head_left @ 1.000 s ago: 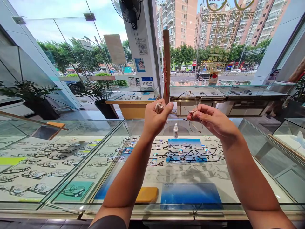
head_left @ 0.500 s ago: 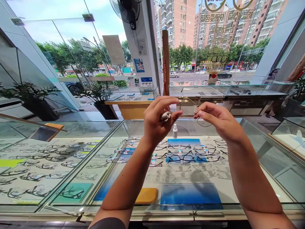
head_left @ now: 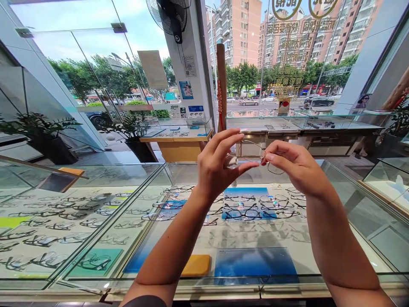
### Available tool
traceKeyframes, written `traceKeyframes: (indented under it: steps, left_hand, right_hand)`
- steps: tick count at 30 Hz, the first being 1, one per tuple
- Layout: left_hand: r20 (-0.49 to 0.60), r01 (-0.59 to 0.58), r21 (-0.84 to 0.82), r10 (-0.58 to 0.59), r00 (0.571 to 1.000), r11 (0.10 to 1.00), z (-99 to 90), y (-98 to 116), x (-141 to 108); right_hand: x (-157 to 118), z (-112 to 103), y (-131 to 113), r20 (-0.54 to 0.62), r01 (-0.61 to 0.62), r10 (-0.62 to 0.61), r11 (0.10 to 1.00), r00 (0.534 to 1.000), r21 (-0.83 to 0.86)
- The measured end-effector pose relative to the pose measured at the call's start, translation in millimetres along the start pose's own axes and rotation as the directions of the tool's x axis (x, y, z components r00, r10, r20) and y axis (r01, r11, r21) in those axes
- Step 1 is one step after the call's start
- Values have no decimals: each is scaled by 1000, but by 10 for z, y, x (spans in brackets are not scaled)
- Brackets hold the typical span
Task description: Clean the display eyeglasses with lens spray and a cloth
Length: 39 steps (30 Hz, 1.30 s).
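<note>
Above the glass counter, my right hand (head_left: pixel 289 164) pinches a pair of thin wire-rimmed eyeglasses (head_left: pixel 254 144) between thumb and fingertips. One lens rim points toward my left hand (head_left: pixel 214 164). A crumpled white cloth (head_left: pixel 232 160) is tucked in the left palm. The left thumb and fingers spread around the rim; whether they touch it I cannot tell. Behind the left thumb, a small white bottle (head_left: pixel 234 183) on the counter is mostly hidden.
Inside the glass display counter (head_left: pixel 260 279) lie rows of eyeglasses (head_left: pixel 243 213), blue sheets (head_left: pixel 255 266) and a yellow-orange case (head_left: pixel 197 265). A framed mirror (head_left: pixel 59 181) stands at left. Farther back are more showcases (head_left: pixel 265 124) and potted plants (head_left: pixel 137 128).
My left hand has shifted right and slightly down, its thumb now stretched out beneath the lens rim. The eyeglasses have tilted a little, and the bottle is now mostly covered.
</note>
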<state>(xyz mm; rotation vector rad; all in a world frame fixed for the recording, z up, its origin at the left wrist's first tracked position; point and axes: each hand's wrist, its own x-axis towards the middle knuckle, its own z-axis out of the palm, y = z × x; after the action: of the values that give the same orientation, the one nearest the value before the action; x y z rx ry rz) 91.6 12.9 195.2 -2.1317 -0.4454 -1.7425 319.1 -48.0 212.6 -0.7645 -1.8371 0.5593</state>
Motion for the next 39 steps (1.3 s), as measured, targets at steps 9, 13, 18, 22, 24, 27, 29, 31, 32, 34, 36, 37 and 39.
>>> traceKeyframes:
  steps: [9,13,18,22,24,27,29,31,32,34,36,37,39]
  left_hand:
    - [-176,23,1,-23,984,1000,-25,10,1]
    - [-269,124,81,-98,958,989,-92,9,14]
    - [-307,250,75,-216,927,965,-133,17,27]
    - [-305,278,44,-252,918,960,-130,26,27]
    - [-296,281,42,-256,920,959,-125,28,28]
    - [-281,287,47,-263,923,957,-119,23,36]
    - [-265,294,48,-271,925,955,-122,12,41]
    - [-233,290,29,-276,933,957,-130,-3,46]
    - [-214,286,10,-277,937,958,-135,-12,48]
    - [-187,284,-26,-284,941,958,-144,-26,50]
    - [-182,296,-41,-298,937,954,-150,-32,50]
    - [-186,303,-41,-305,934,952,-151,-31,50]
    - [-204,315,-40,-317,926,948,-150,-26,49]
  right_hand:
    - [-4,84,-1,-297,189,-242,962,924,-196]
    - [6,127,24,-398,229,-382,896,834,-380]
    - [15,166,25,-416,223,-453,841,788,-494]
    - [8,182,8,-435,214,-459,838,775,-502]
    - [4,189,3,-447,206,-460,837,767,-508]
    - [5,194,9,-464,201,-446,850,766,-486]
    - [13,189,20,-472,200,-429,865,770,-460]
    - [24,175,35,-484,212,-422,878,767,-430]
    - [30,166,43,-490,218,-420,883,764,-416]
    - [39,147,54,-502,229,-418,890,757,-395]
    - [43,133,57,-504,235,-415,893,757,-383]
    - [44,130,57,-502,240,-416,894,758,-379]
    - [42,130,52,-490,254,-423,892,762,-375]
